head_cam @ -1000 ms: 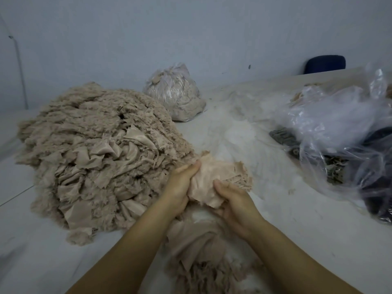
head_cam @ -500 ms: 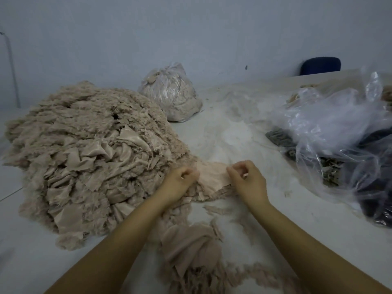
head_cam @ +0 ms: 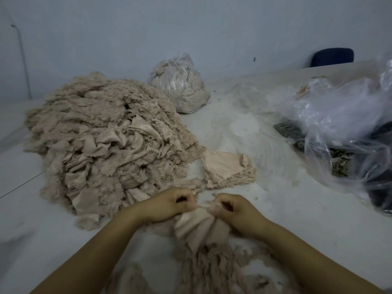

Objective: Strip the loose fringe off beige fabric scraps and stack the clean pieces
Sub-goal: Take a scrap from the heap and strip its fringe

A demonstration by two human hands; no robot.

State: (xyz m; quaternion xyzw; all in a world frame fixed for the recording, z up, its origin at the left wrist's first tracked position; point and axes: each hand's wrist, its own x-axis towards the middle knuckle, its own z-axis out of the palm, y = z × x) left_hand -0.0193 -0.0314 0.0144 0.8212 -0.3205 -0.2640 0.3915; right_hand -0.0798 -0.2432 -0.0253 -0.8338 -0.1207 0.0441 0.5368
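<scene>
- Nearest, at six o'clock, a tangle of loose fringe [head_cam: 212,270] trails over the table [head_cam: 297,198] between the two forearms.
- Just above it, the scrap in hand [head_cam: 197,224] bunches up in pleats, gathered under both hands at the bottom centre.
- The left hand [head_cam: 167,205] has its fingers curled tight, pinching the scrap's top edge at its fingertips.
- The right hand [head_cam: 235,209] mirrors it, fingers curled in and nipping the same edge, almost touching the left.
- My read: this is the stripping step, with both hands set to pull the frayed edge apart. This scrap is not yet clean.
- What comes next calls for a firm pinch on the cloth with one hand while the other draws the threads away, then a short carry toward twelve o'clock.
- There, just beyond the hands, lies the stack of clean pieces [head_cam: 227,168], flat and pale, touching the foot of the big pile.
- At ten o'clock the big pile of beige scraps [head_cam: 106,141] heaps up high and fuzzy.
- At two o'clock a crumpled clear plastic bag [head_cam: 343,115] lies over dark items I cannot make out.
- Farther back, at twelve, a tied bag of fluff [head_cam: 180,85] stands near the wall, and at one o'clock a dark blue chair back [head_cam: 333,57] shows.
</scene>
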